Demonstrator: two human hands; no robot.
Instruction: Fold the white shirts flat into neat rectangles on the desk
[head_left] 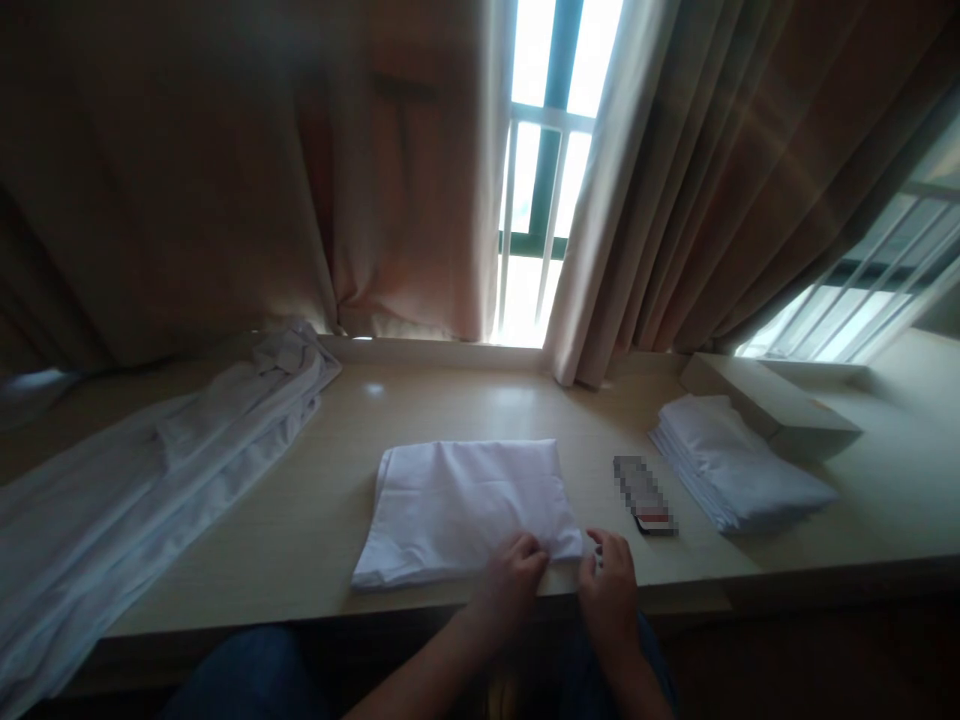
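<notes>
A folded white cloth [465, 510] lies flat in front of me, its near side close to the table's front edge. My left hand [519, 572] rests at its near right part, fingers curled and closed against the fabric. Just past the cloth's right corner is my right hand [609, 580], fingers bent in towards the thumb. Small dark and light spots show between those fingertips; what they are I cannot make out.
A long loose heap of white cloth [187, 450] runs along the left of the table [315, 560]. To the right lie a blurred-out phone-like object [656, 524], a stack of folded white cloths [731, 460] and a pale box [780, 400]. Curtains [420, 200] hang behind.
</notes>
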